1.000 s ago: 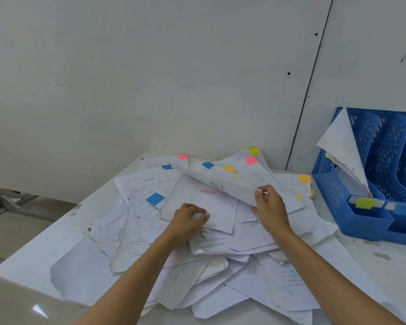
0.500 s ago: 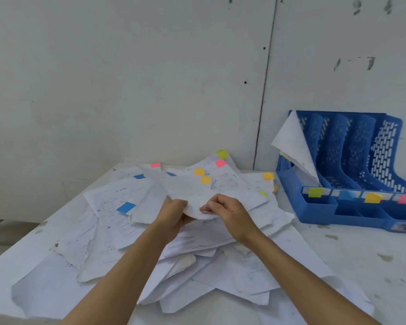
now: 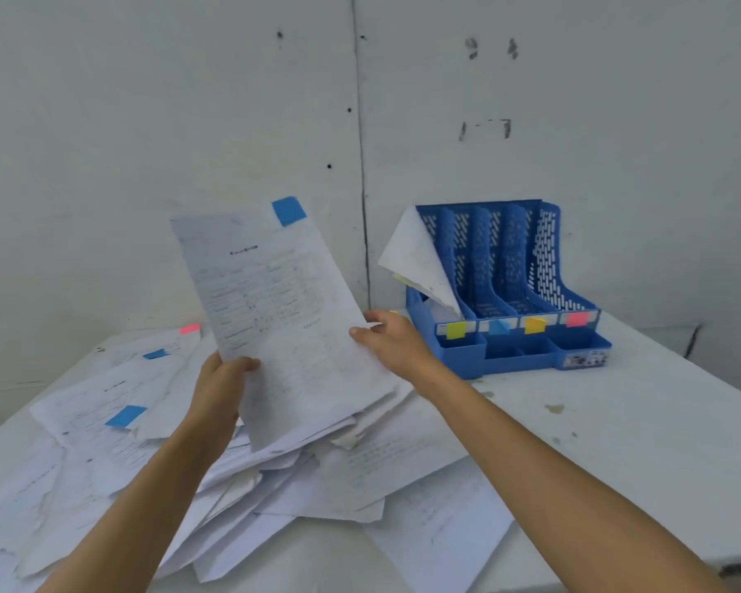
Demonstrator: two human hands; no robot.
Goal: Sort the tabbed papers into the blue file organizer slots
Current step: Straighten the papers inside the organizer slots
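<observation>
I hold up a printed white sheet (image 3: 281, 323) with a blue tab (image 3: 289, 211) at its top edge, lifted above the paper pile (image 3: 232, 455). My left hand (image 3: 221, 389) grips its lower left edge, thumb on the front. My right hand (image 3: 392, 342) holds its right edge. The blue file organizer (image 3: 505, 288) stands to the right against the wall, with yellow (image 3: 456, 330), blue (image 3: 498, 327), orange (image 3: 534, 324) and pink (image 3: 576, 319) tabs on its slot fronts. A white sheet (image 3: 420, 261) leans out of its leftmost slot.
Loose sheets cover the white table (image 3: 617, 442), some with blue tabs (image 3: 126, 416) and one with a pink tab (image 3: 189, 329). A grey wall stands right behind. The table's right edge runs down past the organizer.
Both hands pulled one sheet out of the pile and raised it upright, showing its blue tab. The view swung right, bringing the whole organizer into sight.
</observation>
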